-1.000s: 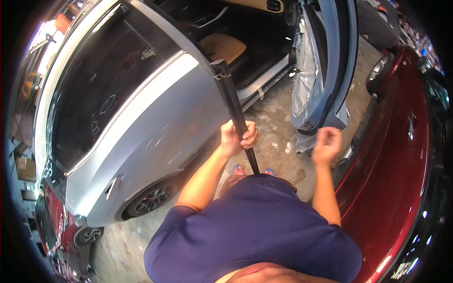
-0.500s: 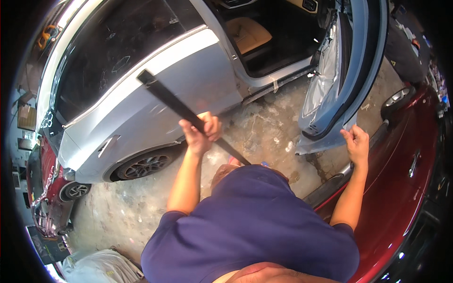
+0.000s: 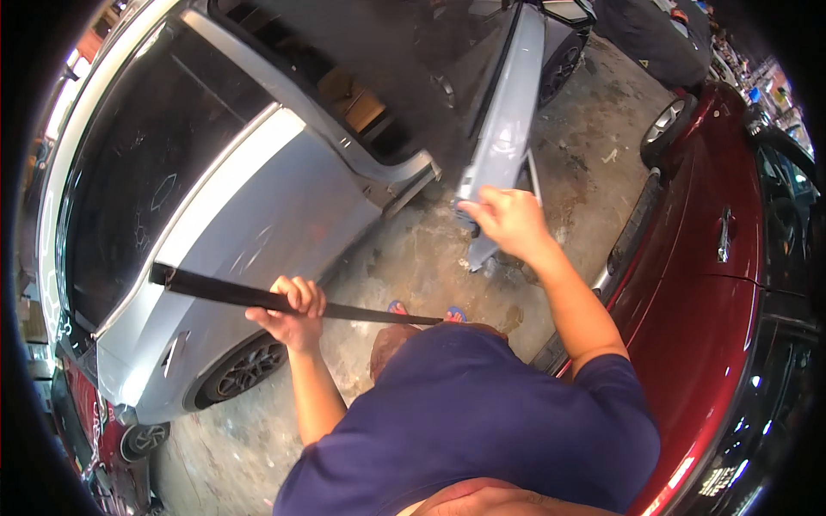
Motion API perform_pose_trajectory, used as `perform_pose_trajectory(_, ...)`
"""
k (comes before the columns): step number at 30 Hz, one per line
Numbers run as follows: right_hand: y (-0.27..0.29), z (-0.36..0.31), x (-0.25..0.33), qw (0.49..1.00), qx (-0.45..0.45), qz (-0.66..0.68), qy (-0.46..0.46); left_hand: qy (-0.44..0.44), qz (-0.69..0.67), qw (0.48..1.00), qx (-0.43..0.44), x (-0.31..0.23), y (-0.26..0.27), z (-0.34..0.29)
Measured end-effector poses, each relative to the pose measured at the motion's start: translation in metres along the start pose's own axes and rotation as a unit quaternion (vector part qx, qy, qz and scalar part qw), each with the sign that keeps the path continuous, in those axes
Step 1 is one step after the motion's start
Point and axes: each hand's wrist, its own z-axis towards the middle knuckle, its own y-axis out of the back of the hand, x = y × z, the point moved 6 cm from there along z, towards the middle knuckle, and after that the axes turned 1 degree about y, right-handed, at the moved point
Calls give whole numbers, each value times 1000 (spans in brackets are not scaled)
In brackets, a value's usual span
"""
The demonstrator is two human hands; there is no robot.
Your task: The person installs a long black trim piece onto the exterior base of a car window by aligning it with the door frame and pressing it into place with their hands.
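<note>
My left hand (image 3: 297, 311) is closed round a long, straight black pole (image 3: 225, 291). Its thick end reaches leftward in front of the silver-grey car (image 3: 258, 198), and its thinner end runs right, past the front of my shirt. My right hand (image 3: 514, 225) is at the edge of the car's open door (image 3: 509, 120), with its fingers bent round that edge. Part of the grip is hidden behind the back of the hand. A loose grey-blue flap (image 3: 483, 253) hangs below the door edge.
A dark red car (image 3: 688, 258) stands close on my right. The silver-grey car's rear wheel (image 3: 245, 370) is at lower left, with another red car (image 3: 95, 413) beyond it. Stained concrete floor (image 3: 413, 267) lies between the cars, where my sandalled feet stand.
The door has swung inward from wide open, my right hand moving left with it. The pole has tipped from steeply slanted to nearly level, and my view has shifted.
</note>
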Motion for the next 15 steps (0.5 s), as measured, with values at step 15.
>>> perform_pose_trajectory(15, -158, 158, 92, 971, 88, 215, 52, -83, -10, 992, -94, -11, 35, 51)
